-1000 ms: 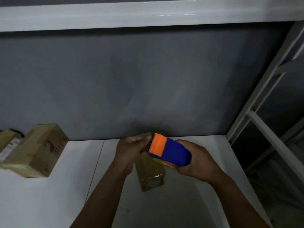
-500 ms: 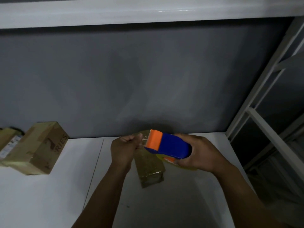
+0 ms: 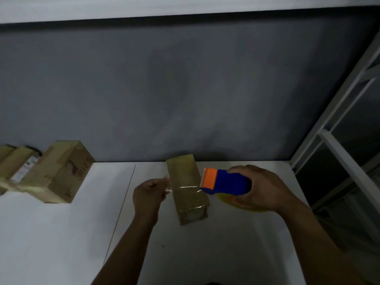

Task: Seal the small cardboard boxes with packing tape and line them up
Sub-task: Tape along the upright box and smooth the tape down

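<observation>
- Head camera looks down on a white worktop [image 3: 61, 233], and here's the stretch: a strip of clear tape [image 3: 186, 187] runs taut across the small cardboard box [image 3: 186, 182], which lies flat mid-worktop, close to the grey wall.
- Left hand [image 3: 149, 194] has its fingers [image 3: 162, 185] pinched shut on the tape's free end, just off the box's left edge.
- Right hand [image 3: 261, 188] is clenched round the blue and orange tape dispenser [image 3: 223, 182], at the box's right edge; a yellow roll peeks out beneath it.
- Risk one: nothing pins the box, so a hard pull could drag or spin it, I'd say.
- Risk two: the strip looks to hover above the top, though contact is hard to read. Slack or a twist here and it may fold on itself or land crooked.
- Risk three: a loose pinch lets the end snap back.
- Sealed boxes [image 3: 59, 173] wait in a line far left, well apart.
</observation>
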`<action>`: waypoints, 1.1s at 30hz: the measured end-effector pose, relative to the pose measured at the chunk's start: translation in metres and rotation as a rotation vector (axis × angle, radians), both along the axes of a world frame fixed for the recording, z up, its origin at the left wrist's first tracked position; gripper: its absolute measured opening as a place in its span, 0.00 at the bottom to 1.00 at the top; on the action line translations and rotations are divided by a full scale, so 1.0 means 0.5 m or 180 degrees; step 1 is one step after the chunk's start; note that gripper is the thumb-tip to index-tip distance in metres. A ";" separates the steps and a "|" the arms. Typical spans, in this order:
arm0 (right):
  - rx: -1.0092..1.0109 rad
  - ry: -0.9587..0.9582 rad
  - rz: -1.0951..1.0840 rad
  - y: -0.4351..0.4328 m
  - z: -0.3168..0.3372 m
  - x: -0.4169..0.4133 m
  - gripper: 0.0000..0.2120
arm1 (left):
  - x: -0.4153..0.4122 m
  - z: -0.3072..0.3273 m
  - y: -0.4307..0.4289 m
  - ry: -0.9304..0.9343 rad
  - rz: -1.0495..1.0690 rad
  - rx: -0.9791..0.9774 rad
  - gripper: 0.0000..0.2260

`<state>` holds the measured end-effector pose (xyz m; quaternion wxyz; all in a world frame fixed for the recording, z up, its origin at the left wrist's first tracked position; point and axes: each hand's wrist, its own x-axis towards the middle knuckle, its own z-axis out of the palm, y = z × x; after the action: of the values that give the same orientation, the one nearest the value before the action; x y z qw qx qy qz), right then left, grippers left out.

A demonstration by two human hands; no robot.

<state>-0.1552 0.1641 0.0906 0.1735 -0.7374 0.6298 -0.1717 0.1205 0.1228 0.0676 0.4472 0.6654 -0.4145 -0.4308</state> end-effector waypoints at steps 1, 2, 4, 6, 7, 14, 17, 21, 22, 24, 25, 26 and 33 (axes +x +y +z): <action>-0.0020 0.0177 0.0044 -0.001 -0.004 -0.001 0.34 | -0.002 -0.016 0.010 -0.0110 0.0027 0.0007 0.06; -0.0023 0.0302 0.0081 0.000 -0.007 -0.001 0.32 | -0.005 -0.031 0.022 -0.0227 0.0045 0.0007 0.06; 0.0012 0.0390 0.0138 0.000 -0.014 -0.002 0.31 | -0.013 -0.055 0.047 -0.0419 0.0127 0.0011 0.07; 0.0064 0.0413 0.0182 0.000 -0.020 -0.003 0.32 | -0.018 -0.073 0.065 -0.0534 0.0265 -0.0009 0.06; 0.0109 0.0427 0.0206 0.000 -0.023 -0.003 0.32 | -0.019 -0.080 0.072 -0.0577 0.0318 -0.0014 0.06; 0.0347 0.0527 0.0380 -0.012 -0.026 0.002 0.32 | -0.013 -0.128 0.092 -0.0128 0.0623 0.0516 0.08; 0.0408 0.0543 0.0442 -0.018 -0.035 0.001 0.32 | -0.010 -0.139 0.084 -0.0111 0.0625 0.0621 0.08; 0.0453 0.0637 0.0554 -0.025 -0.051 0.003 0.33 | -0.012 -0.154 0.086 -0.0248 0.0606 0.0615 0.09; 0.0465 0.0655 0.0573 -0.026 -0.055 0.005 0.33 | -0.009 -0.160 0.085 -0.0279 0.0601 0.0622 0.09; 0.0558 0.0623 0.0578 -0.028 -0.066 0.009 0.33 | 0.000 -0.167 0.080 -0.0285 0.0592 0.0654 0.08; 0.0622 0.0579 0.0571 -0.028 -0.072 0.013 0.32 | 0.007 -0.170 0.075 -0.0238 0.0597 0.0668 0.08; 0.0675 0.0536 0.0559 -0.029 -0.078 0.017 0.32 | 0.015 -0.173 0.069 -0.0178 0.0604 0.0671 0.08; 0.0649 0.0465 0.0533 -0.027 -0.102 0.057 0.33 | 0.042 -0.161 0.030 0.0997 0.0998 0.1010 0.05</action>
<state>-0.1268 0.1504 0.0395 0.2149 -0.7764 0.5913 -0.0377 0.1417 0.1378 -0.0130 0.4572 0.7085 -0.1595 -0.5135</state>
